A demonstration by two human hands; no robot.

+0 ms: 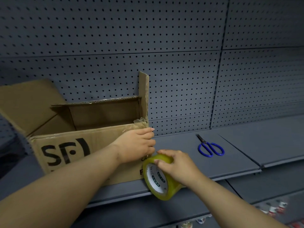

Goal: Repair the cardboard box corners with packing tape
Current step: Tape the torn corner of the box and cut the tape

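Head view: an open cardboard box [85, 145] with black "SF" print is seen standing on a dark grey shelf [213, 163], flaps up, against a perforated back panel [164, 46]. The left hand [137, 144] is pressed flat on the box's near right corner, fingers [148, 131] curled around the vertical edge, thumb side on the front face; nothing is gripped, only the corner is pinned. Crumpled clear tape [139, 120] is seen on the box rim just above those fingertips. Just below and right of the left fingers, a yellowish packing tape roll [158, 178] is held on edge by the right hand [178, 167], fingers closed over its top rim and white core, roll touching the box's lower right corner and overhanging the shelf front. Whether a strip is drawn from roll to corner cannot be told. Blue-handled scissors [210, 148] are lying on the shelf, well to the right of the right fingers, blades closed, untouched.
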